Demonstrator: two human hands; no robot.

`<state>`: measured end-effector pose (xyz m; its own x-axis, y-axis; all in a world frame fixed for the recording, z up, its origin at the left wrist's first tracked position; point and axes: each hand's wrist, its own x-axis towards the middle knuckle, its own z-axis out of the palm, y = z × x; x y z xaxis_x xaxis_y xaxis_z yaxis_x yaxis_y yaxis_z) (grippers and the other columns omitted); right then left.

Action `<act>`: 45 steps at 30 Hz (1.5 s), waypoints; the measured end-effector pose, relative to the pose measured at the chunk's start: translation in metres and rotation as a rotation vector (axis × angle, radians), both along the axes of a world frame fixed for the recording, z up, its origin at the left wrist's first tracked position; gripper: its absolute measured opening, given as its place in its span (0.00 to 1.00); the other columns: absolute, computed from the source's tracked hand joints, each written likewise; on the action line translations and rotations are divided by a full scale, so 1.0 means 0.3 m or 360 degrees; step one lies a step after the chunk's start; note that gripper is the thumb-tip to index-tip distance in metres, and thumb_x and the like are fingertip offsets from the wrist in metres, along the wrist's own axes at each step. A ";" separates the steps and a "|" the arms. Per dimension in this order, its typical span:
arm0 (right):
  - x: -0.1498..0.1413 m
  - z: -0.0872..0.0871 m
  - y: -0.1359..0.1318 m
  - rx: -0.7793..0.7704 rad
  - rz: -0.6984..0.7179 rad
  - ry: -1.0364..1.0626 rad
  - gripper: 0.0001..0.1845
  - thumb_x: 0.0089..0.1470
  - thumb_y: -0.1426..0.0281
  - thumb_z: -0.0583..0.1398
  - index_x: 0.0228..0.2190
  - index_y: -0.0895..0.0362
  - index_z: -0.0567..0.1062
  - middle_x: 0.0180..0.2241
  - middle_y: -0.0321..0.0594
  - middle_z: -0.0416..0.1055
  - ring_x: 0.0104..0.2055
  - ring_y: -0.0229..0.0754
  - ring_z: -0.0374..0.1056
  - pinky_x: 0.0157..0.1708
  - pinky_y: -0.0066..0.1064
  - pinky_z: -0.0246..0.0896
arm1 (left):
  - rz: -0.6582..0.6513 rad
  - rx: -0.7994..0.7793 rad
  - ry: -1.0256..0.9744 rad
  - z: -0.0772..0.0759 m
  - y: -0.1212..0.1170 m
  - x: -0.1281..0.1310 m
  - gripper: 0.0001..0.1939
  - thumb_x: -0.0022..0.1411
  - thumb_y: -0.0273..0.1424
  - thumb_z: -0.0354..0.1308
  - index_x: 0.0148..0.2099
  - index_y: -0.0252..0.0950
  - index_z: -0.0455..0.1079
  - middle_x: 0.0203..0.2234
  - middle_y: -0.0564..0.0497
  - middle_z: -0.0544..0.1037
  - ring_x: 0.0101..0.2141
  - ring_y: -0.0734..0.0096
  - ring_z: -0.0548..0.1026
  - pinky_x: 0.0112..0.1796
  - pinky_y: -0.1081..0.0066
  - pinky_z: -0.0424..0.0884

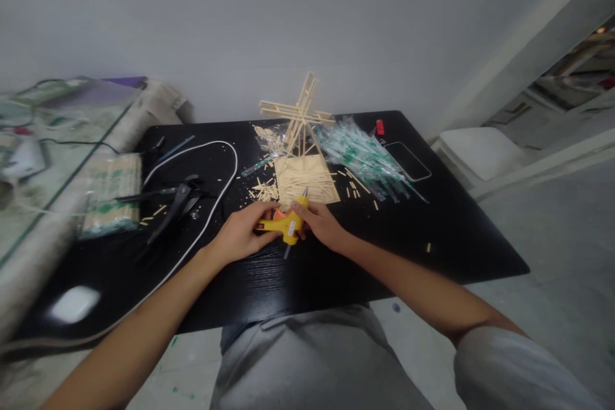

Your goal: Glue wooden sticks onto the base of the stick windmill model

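Both of my hands are closed on a yellow hot glue gun (291,225) near the front middle of the table. My left hand (244,230) grips its handle side, and my right hand (323,224) holds the body close to the nozzle. The metal tip points away from me, and a glue stick (287,252) pokes out at the rear. Just beyond lies a square base of wooden sticks (300,170) with loose sticks on it. A windmill-like stick model with crossed blades (302,112) stands at its back.
Clear packets with green print (362,154) lie right of the model. Black pliers-like tools (175,202), a bagged bundle of sticks (111,192) and a white cable (235,160) are on the left. A white case (75,304) sits front left. Stick offcuts (264,191) are scattered about.
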<state>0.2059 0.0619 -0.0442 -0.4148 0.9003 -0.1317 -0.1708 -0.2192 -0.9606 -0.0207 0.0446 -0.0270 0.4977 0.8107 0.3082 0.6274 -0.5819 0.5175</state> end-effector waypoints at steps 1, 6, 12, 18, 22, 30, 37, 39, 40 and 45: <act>0.000 -0.002 0.000 -0.0001 0.0001 0.0006 0.30 0.51 0.42 0.67 0.28 0.58 0.76 0.21 0.34 0.73 0.19 0.34 0.66 0.18 0.26 0.62 | 0.0001 0.0004 -0.0006 -0.001 0.000 0.000 0.23 0.66 0.38 0.63 0.60 0.39 0.68 0.38 0.51 0.78 0.35 0.68 0.78 0.38 0.69 0.75; 0.003 -0.010 0.000 0.0000 0.0000 0.0022 0.28 0.53 0.44 0.67 0.30 0.58 0.77 0.21 0.33 0.73 0.19 0.34 0.66 0.19 0.26 0.61 | 0.0009 0.0010 -0.0005 -0.008 0.001 0.001 0.23 0.66 0.38 0.63 0.60 0.39 0.68 0.38 0.52 0.78 0.35 0.69 0.78 0.38 0.70 0.74; 0.001 -0.001 0.000 -0.0009 0.0010 0.0021 0.31 0.51 0.41 0.67 0.27 0.58 0.75 0.19 0.33 0.73 0.18 0.34 0.65 0.19 0.26 0.62 | 0.0008 0.0024 -0.0008 -0.001 0.001 0.003 0.23 0.66 0.38 0.63 0.60 0.38 0.68 0.37 0.51 0.79 0.34 0.69 0.78 0.38 0.71 0.75; 0.004 0.000 0.004 -0.0051 0.0065 0.0089 0.34 0.50 0.37 0.65 0.28 0.58 0.76 0.20 0.34 0.72 0.19 0.35 0.67 0.18 0.26 0.64 | -0.0005 0.0020 -0.0025 0.001 0.001 0.002 0.23 0.65 0.38 0.64 0.59 0.38 0.69 0.37 0.51 0.79 0.34 0.69 0.79 0.38 0.70 0.76; 0.005 -0.004 0.008 -0.0112 0.0058 0.0131 0.34 0.52 0.38 0.64 0.28 0.59 0.76 0.20 0.36 0.73 0.19 0.36 0.67 0.17 0.27 0.64 | -0.0016 0.0025 -0.0040 -0.007 0.003 -0.002 0.24 0.65 0.38 0.64 0.60 0.38 0.69 0.38 0.51 0.79 0.34 0.69 0.79 0.38 0.70 0.76; 0.007 -0.007 0.012 -0.0066 0.0017 0.0004 0.31 0.54 0.41 0.63 0.24 0.57 0.73 0.16 0.34 0.69 0.17 0.35 0.64 0.16 0.25 0.59 | -0.0017 0.0013 -0.0018 -0.007 0.001 -0.004 0.23 0.65 0.38 0.64 0.60 0.39 0.69 0.39 0.50 0.80 0.36 0.68 0.80 0.41 0.68 0.77; 0.010 0.005 0.009 -0.0060 0.0050 -0.0042 0.30 0.56 0.41 0.62 0.27 0.57 0.74 0.17 0.34 0.70 0.17 0.35 0.64 0.13 0.23 0.56 | -0.0005 -0.0030 -0.0021 -0.010 0.002 -0.004 0.24 0.65 0.40 0.63 0.61 0.39 0.69 0.40 0.49 0.81 0.36 0.67 0.81 0.39 0.69 0.78; 0.010 0.008 0.007 -0.0053 0.0061 -0.0049 0.30 0.57 0.41 0.62 0.28 0.57 0.74 0.18 0.34 0.71 0.17 0.35 0.65 0.13 0.23 0.57 | 0.0006 -0.0060 -0.0009 -0.008 0.002 -0.005 0.25 0.65 0.40 0.63 0.61 0.39 0.69 0.39 0.50 0.82 0.35 0.67 0.82 0.39 0.69 0.78; 0.010 0.009 0.007 -0.0053 0.0062 -0.0049 0.31 0.56 0.41 0.62 0.28 0.58 0.74 0.18 0.34 0.71 0.17 0.35 0.65 0.14 0.23 0.58 | 0.0012 -0.0072 -0.0002 -0.007 0.001 -0.005 0.26 0.65 0.40 0.63 0.62 0.38 0.68 0.39 0.50 0.82 0.34 0.67 0.82 0.38 0.69 0.77; 0.010 0.003 0.008 -0.0076 0.0072 0.0012 0.32 0.55 0.39 0.63 0.27 0.58 0.74 0.18 0.35 0.71 0.18 0.35 0.66 0.16 0.24 0.61 | 0.0031 -0.0084 0.0027 -0.008 -0.001 -0.007 0.27 0.65 0.41 0.63 0.64 0.39 0.67 0.38 0.50 0.83 0.32 0.67 0.82 0.36 0.70 0.77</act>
<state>0.2088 0.0645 -0.0432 -0.4561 0.8734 -0.1705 -0.1671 -0.2723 -0.9476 -0.0229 0.0444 -0.0293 0.4865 0.8352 0.2564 0.6474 -0.5417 0.5361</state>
